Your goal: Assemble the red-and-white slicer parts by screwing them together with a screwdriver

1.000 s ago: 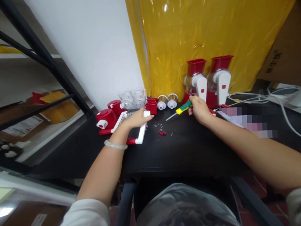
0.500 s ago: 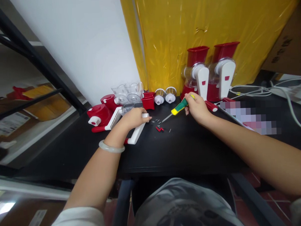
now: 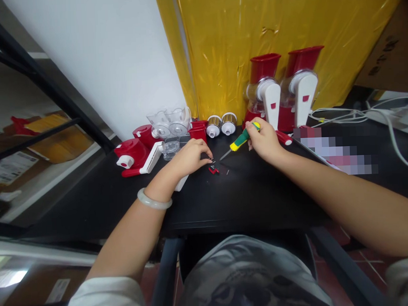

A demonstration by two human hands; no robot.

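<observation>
My right hand (image 3: 264,139) is wrapped round the green and yellow handle of a screwdriver (image 3: 242,139). Its metal shaft slants down to the left, the tip close to the small loose screws (image 3: 212,166) on the black table. Over these screws my left hand (image 3: 191,157) is bent down, thumb and forefinger drawn together in a pinch; anything between them is too small to make out. Under that hand lies a white crank handle (image 3: 181,183), mostly hidden. Just in front of the screws is a small red plastic piece (image 3: 213,170), with a single screw (image 3: 228,172) to its right.
Two assembled red and white rotary graters (image 3: 270,97) stand at the back right. Behind my left hand are red bases (image 3: 132,153), clear plastic housings (image 3: 169,123), a red hopper (image 3: 198,131) and two metal grater drums (image 3: 228,123). White cables (image 3: 339,115) lie at the right.
My left hand has let go of the white crank handle and moved right to the screws. The right hand still holds the screwdriver in nearly the same place. The view has shifted slightly.
</observation>
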